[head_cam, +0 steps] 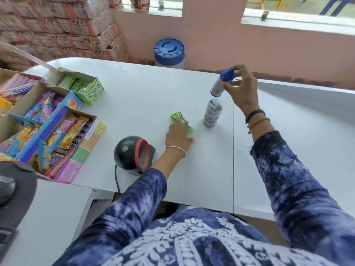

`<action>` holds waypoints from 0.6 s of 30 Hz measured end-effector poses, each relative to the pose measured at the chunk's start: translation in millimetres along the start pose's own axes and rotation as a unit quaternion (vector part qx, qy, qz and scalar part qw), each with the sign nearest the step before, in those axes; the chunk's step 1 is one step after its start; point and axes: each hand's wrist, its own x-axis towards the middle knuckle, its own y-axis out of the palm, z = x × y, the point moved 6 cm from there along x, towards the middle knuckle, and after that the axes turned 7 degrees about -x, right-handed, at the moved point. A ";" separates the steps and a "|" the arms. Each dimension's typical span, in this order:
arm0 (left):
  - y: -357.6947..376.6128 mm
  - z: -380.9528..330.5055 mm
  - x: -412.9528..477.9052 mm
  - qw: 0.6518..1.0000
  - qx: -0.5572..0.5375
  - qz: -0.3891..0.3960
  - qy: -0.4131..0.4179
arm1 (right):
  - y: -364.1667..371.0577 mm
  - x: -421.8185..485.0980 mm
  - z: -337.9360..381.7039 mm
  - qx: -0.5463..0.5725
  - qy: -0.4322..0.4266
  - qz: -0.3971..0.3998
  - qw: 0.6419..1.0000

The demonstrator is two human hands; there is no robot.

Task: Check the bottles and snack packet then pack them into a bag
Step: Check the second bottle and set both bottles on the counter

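My right hand (242, 89) grips a small white bottle with a blue cap (221, 83) by its top, tilted, above the far part of the white counter (138, 96). Just below it a second small bottle with a clear cap (212, 113) stands upright on the counter. A green snack packet (179, 120) lies in the middle of the counter, and the fingers of my left hand (178, 136) rest on its near end. No bag is in view.
A black round barcode scanner with a red rim (133, 155) stands left of my left hand. Open cardboard boxes of sweets and gum (48, 120) fill the left side. A large jar with a blue lid (169, 52) stands beyond the far edge.
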 end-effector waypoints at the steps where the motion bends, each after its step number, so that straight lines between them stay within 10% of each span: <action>1: 1.6 -0.5 -4.0 1.000 0.009 -0.012 0.000 | 3.4 2.3 -4.1 -0.015 -0.010 0.007 1.000; 10: 2.9 -12.6 -25.6 0.980 0.113 -0.140 0.085 | 48.1 0.1 -47.7 -0.046 0.016 0.129 0.990; 15: -2.8 -0.3 -45.0 0.968 -0.109 -0.207 0.088 | 50.9 -6.8 -55.4 -0.050 0.009 0.184 0.982; 18: -10.1 5.2 -62.6 0.932 -0.275 -0.232 0.054 | 23.3 -24.5 -55.5 -0.050 0.033 0.043 0.997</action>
